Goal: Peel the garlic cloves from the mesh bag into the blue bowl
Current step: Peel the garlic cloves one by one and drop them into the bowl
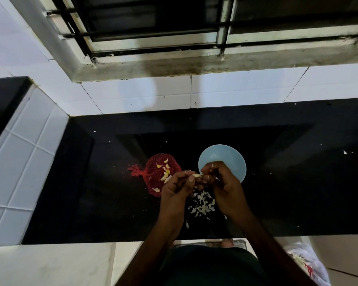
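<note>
Nearest the camera, a heap of papery skins [202, 204] is scattered on the black desk [287, 193], right under the hands. Just above that, one garlic clove [196, 175] is pinched between both hands: the left hand [179, 187] has its fingers closed on the clove's near-left end, and the right hand [221, 179] has its fingers nipped on the other end, looks like skin is being picked off there. So the peeling step is judged to be in hand. The clove's long axis is laid roughly left to right, tip pointed toward the right hand.

Next, the last skin probably needs stripping, then the clove gets dropped a bit further out into the blue bowl [227, 156], which sits just behind the right hand. More cloves are left on the red mesh bag [153, 176], beside the bowl to its left.
</note>
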The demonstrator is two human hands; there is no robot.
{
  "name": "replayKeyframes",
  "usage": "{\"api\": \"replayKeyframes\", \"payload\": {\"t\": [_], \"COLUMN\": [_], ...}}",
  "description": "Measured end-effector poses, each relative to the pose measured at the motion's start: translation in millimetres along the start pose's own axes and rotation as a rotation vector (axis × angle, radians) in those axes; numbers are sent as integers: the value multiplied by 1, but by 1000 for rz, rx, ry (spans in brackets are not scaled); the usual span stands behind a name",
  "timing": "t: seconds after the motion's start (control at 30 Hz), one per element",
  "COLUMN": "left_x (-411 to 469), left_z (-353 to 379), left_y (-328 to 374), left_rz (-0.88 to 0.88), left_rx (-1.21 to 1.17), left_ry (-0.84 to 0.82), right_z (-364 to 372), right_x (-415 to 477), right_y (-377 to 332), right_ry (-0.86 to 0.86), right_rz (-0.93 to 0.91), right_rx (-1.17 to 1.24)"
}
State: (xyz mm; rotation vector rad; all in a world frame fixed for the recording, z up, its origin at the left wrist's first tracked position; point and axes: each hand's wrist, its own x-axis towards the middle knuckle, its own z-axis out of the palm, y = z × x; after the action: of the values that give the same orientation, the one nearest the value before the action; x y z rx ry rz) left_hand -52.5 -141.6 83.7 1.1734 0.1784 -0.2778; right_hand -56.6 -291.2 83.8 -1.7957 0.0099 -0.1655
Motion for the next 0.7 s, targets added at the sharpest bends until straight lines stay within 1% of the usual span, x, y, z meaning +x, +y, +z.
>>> {"api": "replayKeyframes", "payload": {"t": [0.07,0.17,0.27,0.37,0.53,0.7], "left_x": [-1,-2,-3,-1,-6,-6], "left_z": [-1,-1,-2,-3,0,0], "left_y": [0,-2,-3,-3,-5,1], "left_rz": [-2,16,97,175,259,339], "left_rx": [6,111,237,366,532,738], "left_ry": [-1,-13,-26,-49,-196,-203], "right_z": [-1,-1,-2,-5,-10,-15], "right_x": [-1,-3,-2,2,5,9], "right_y": [0,-5,-9,-12,-15,-15], "right_ry": [-39,-83,-73,-99,-170,-224], "right_rz": [-37,-38,-44,-39,-146,-209], "right_rx": [-48,-65,-67,-96,-254,-257]}}
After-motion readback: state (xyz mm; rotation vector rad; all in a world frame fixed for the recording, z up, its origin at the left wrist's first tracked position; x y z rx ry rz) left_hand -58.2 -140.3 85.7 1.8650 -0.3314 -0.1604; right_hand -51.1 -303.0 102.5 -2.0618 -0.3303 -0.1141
